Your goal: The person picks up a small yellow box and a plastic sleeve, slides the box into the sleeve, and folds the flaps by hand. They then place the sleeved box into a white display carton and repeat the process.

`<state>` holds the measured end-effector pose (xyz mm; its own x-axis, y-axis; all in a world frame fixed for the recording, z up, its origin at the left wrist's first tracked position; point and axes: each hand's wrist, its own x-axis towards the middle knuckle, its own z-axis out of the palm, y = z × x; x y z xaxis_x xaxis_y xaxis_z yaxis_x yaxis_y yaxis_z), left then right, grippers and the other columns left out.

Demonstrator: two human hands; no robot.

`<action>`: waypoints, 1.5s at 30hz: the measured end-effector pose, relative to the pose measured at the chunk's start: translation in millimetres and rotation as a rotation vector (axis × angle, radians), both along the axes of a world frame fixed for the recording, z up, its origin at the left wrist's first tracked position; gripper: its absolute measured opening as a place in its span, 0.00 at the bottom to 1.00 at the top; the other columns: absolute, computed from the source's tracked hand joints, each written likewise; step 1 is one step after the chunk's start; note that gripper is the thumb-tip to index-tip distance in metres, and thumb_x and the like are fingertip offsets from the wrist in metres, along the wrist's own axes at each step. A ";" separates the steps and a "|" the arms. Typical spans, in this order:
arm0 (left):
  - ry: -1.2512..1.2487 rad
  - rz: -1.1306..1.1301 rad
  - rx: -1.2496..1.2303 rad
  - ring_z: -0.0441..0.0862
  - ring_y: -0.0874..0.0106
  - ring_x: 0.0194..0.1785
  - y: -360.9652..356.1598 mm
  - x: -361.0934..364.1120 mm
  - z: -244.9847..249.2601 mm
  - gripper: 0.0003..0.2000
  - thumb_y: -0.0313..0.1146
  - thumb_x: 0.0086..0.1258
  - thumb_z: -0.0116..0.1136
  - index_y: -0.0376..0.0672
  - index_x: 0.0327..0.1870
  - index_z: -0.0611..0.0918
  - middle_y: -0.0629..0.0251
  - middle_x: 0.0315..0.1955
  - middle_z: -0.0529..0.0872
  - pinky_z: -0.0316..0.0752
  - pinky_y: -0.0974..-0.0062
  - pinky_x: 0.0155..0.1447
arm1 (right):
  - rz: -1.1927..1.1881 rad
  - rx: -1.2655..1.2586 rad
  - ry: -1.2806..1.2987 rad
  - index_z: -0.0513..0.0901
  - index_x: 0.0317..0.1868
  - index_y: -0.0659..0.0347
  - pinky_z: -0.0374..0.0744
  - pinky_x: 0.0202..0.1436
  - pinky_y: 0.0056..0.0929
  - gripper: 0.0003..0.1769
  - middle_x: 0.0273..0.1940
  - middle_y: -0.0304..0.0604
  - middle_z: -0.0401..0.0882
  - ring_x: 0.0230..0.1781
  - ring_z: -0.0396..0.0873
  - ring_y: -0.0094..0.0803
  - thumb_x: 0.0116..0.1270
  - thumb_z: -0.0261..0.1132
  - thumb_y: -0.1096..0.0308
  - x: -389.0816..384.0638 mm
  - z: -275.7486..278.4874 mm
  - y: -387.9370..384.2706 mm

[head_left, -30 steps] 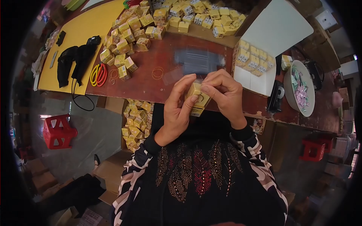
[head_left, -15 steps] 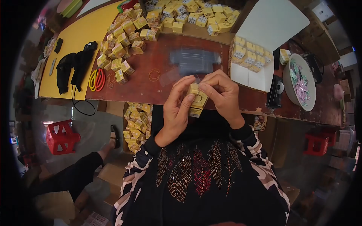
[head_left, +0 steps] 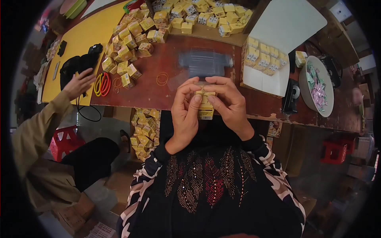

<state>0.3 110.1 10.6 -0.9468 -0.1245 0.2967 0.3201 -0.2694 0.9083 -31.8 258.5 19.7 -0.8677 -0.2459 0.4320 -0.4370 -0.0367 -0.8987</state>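
Head view: saw the red-brown table (head_left: 164,59) beyond both hands, the open carton (head_left: 262,82) past the right hand (head_left: 234,109). Pinched between it and the left hand (head_left: 185,119), held a small yellow box (head_left: 205,106) — probably called for light, even thumb pressure — without denting corners.

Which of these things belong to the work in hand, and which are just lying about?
Seems part of it:
yellow box, in the left hand and right hand
loose yellow boxes
open carton of boxes

Seems just lying about:
black cloth bundle
yellow and red loops
red stools
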 end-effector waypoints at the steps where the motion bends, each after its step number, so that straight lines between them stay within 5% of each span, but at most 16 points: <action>1: 0.014 -0.004 0.002 0.76 0.73 0.60 -0.4 -1.7 -2.0 0.10 0.27 0.79 0.53 0.37 0.56 0.76 0.53 0.67 0.70 0.70 0.74 0.66 | 0.032 -0.011 -0.027 0.83 0.55 0.63 0.76 0.61 0.29 0.17 0.59 0.47 0.76 0.59 0.77 0.35 0.66 0.67 0.78 -1.7 -1.0 2.1; 8: 0.009 -0.079 0.059 0.75 0.72 0.62 -2.0 -5.5 0.4 0.11 0.26 0.78 0.54 0.36 0.57 0.75 0.53 0.67 0.69 0.71 0.73 0.65 | 0.079 -0.274 -0.233 0.70 0.61 0.66 0.76 0.66 0.32 0.26 0.64 0.48 0.72 0.65 0.75 0.36 0.65 0.68 0.81 -0.3 3.5 2.7; 20: 0.029 -0.052 0.008 0.73 0.69 0.65 0.9 -6.1 -2.3 0.11 0.26 0.78 0.54 0.37 0.57 0.75 0.53 0.67 0.68 0.70 0.72 0.67 | 0.122 -0.190 -0.001 0.74 0.55 0.66 0.76 0.66 0.31 0.20 0.64 0.50 0.70 0.65 0.74 0.34 0.64 0.67 0.83 -8.3 -9.7 8.2; 27: 0.007 -0.063 -0.034 0.74 0.70 0.63 0.5 -5.9 -7.7 0.10 0.26 0.78 0.54 0.37 0.56 0.75 0.54 0.66 0.69 0.69 0.71 0.68 | 0.130 -0.204 -0.110 0.76 0.53 0.66 0.78 0.65 0.31 0.17 0.62 0.48 0.72 0.63 0.76 0.32 0.65 0.66 0.83 -5.5 -13.9 12.5; 36: -0.212 -0.430 0.020 0.76 0.71 0.63 -5.2 -10.7 0.2 0.09 0.19 0.73 0.58 0.36 0.51 0.78 0.54 0.66 0.71 0.73 0.74 0.65 | 0.081 -0.114 -0.154 0.80 0.51 0.64 0.78 0.61 0.26 0.14 0.62 0.47 0.74 0.60 0.77 0.29 0.65 0.69 0.78 11.4 -19.1 45.9; 37: -0.210 -0.472 0.022 0.76 0.71 0.63 -1.8 -10.2 -1.0 0.09 0.19 0.73 0.58 0.36 0.51 0.78 0.54 0.66 0.71 0.73 0.74 0.65 | 0.040 -0.110 -0.151 0.80 0.51 0.64 0.78 0.61 0.26 0.14 0.62 0.47 0.74 0.60 0.77 0.29 0.65 0.69 0.78 13.4 -11.9 56.9; 41: -0.115 -0.390 -0.062 0.78 0.74 0.58 3.9 -13.1 -3.1 0.06 0.20 0.72 0.60 0.37 0.47 0.79 0.55 0.66 0.71 0.74 0.76 0.62 | -0.767 -0.151 -0.212 0.83 0.48 0.66 0.77 0.56 0.26 0.10 0.52 0.47 0.83 0.53 0.80 0.29 0.70 0.67 0.71 7.3 -13.9 143.6; 45: -0.132 -0.402 -0.079 0.78 0.78 0.53 8.9 -14.0 -0.6 0.06 0.20 0.71 0.61 0.38 0.45 0.80 0.54 0.66 0.72 0.75 0.77 0.58 | -1.266 0.180 0.016 0.85 0.41 0.69 0.76 0.56 0.29 0.08 0.48 0.47 0.85 0.49 0.81 0.33 0.68 0.68 0.70 11.5 -35.4 246.9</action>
